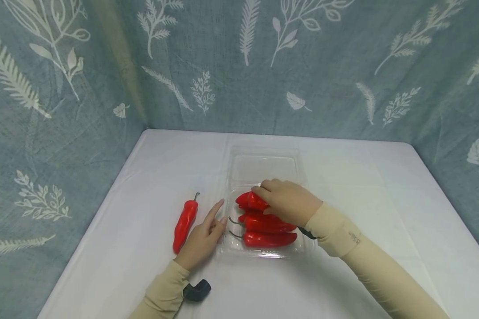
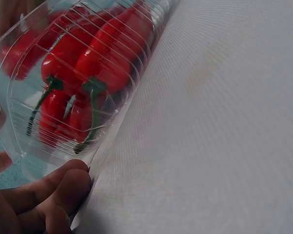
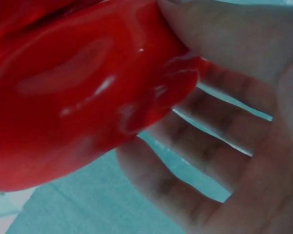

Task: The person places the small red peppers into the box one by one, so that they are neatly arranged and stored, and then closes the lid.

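Note:
Several long red peppers with green stems lie crosswise in a clear plastic clamshell container. My right hand is over its far part, thumb and fingers round a red pepper at the back of the row. In the right wrist view the thumb lies on the pepper's near side and the fingers curve round its far side. At the container's left side rests my left hand, index finger stretched along the wall. The left wrist view shows its fingertips right by the container's lower edge.
Another red pepper lies alone on the white tablecloth, left of my left hand. The container's hinged lid is folded back flat toward the far table edge. A blue-green leaf-patterned curtain stands behind the table and along its sides.

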A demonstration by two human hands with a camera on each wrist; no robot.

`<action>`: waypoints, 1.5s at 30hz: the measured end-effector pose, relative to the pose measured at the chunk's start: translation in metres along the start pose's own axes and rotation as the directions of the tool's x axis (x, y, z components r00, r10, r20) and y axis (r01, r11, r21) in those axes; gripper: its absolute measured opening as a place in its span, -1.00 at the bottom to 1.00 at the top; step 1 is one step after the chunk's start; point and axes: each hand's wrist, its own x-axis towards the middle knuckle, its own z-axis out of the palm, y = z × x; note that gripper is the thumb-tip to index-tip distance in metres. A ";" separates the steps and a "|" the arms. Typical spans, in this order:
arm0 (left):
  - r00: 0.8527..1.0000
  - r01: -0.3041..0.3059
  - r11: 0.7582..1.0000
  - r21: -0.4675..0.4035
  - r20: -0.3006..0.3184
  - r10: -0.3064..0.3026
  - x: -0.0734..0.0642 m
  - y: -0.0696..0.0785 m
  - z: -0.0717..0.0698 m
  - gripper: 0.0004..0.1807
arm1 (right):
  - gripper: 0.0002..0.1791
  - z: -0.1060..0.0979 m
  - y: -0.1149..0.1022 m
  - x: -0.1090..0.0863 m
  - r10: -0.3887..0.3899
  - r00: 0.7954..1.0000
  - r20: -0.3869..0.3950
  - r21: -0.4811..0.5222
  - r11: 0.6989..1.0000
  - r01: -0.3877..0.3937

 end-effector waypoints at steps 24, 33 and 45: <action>1.000 0.006 1.000 -0.001 0.004 -0.006 -0.001 -0.001 0.002 -0.40 | -0.44 0.026 -0.013 0.005 -0.064 0.997 0.040 -0.099 0.993 0.068; 1.000 0.011 1.000 0.001 0.004 -0.011 0.000 -0.001 0.004 -0.40 | -0.39 0.013 0.019 -0.036 0.202 0.972 -0.123 0.116 0.975 -0.188; 1.000 0.018 1.000 0.015 0.013 -0.018 0.000 0.001 0.000 -0.39 | -0.36 0.053 0.044 -0.080 0.633 0.771 0.066 0.446 0.673 -0.590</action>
